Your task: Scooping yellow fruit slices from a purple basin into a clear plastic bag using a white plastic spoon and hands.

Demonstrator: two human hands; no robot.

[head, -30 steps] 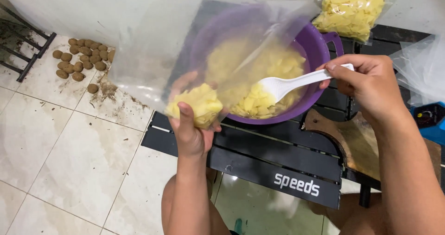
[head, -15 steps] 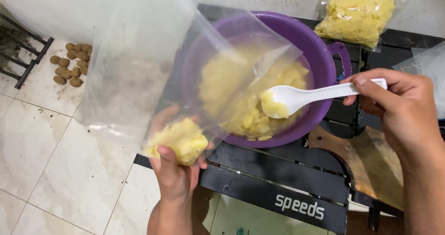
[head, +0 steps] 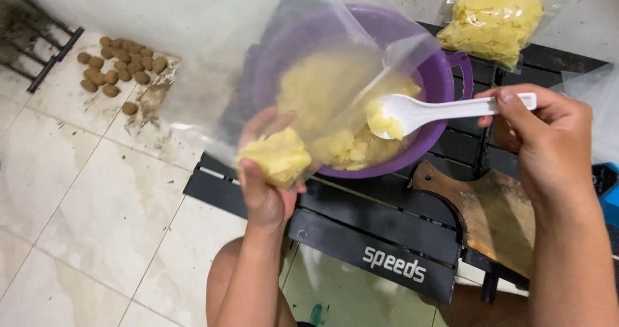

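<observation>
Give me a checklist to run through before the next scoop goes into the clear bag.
1. Left hand gripping the clear plastic bag at its filled bottom corner: ok.
2. Bag mouth open toward the spoon: cannot tell.
3. White plastic spoon loaded with yellow pieces: ok.
4. Right hand firm on the spoon handle: ok.
5. Round purple plastic bowl directly beneath the spoon: ok.
6. Bowl steady on the black slatted table: cannot tell.
</observation>
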